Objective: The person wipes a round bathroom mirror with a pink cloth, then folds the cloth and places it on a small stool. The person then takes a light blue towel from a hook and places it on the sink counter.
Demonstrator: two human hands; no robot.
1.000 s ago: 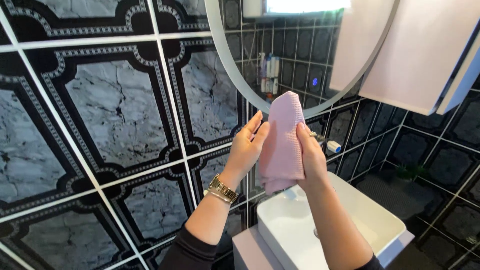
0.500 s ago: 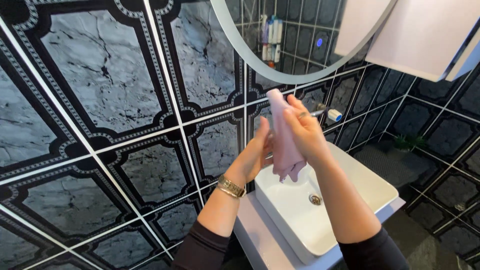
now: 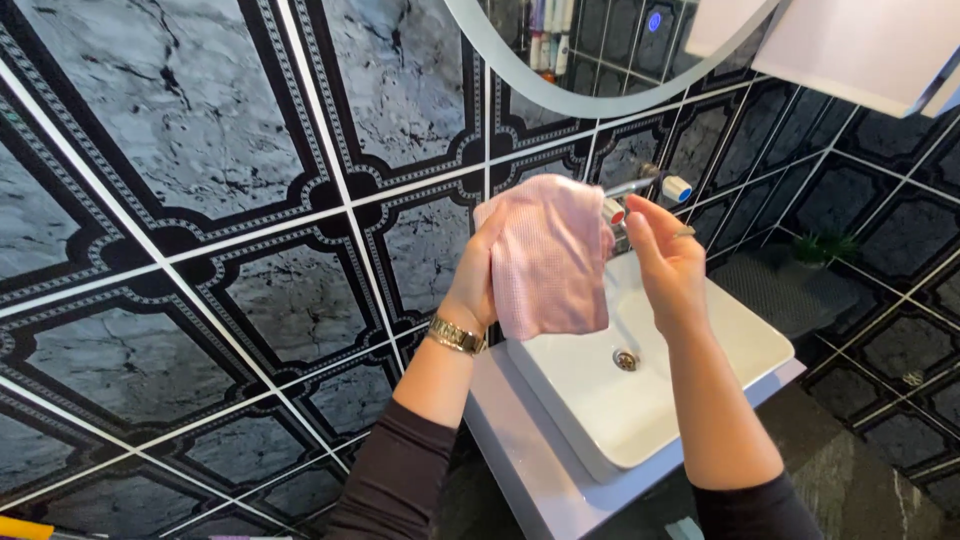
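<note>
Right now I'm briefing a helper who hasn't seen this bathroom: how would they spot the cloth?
Find the white rectangular basin against the black patterned tile wall. Above its back edge, the left hand holds up a cloth, the right hand open beside it. It is the only soft pink, waffle-textured thing there.

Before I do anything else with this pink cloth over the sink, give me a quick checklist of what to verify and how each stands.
1. Left hand has the pink cloth: ok, the cloth drapes over its fingers.
2. Right hand free: ok, open beside the cloth, holding nothing.
3. Cloth clear of the basin: ok, it hangs above the white sink.
4. Sink bowl free of items: ok, only the drain shows.
5. Tap off: cannot tell, partly hidden behind the cloth.
6. Cloth wet or dry: cannot tell.
</note>
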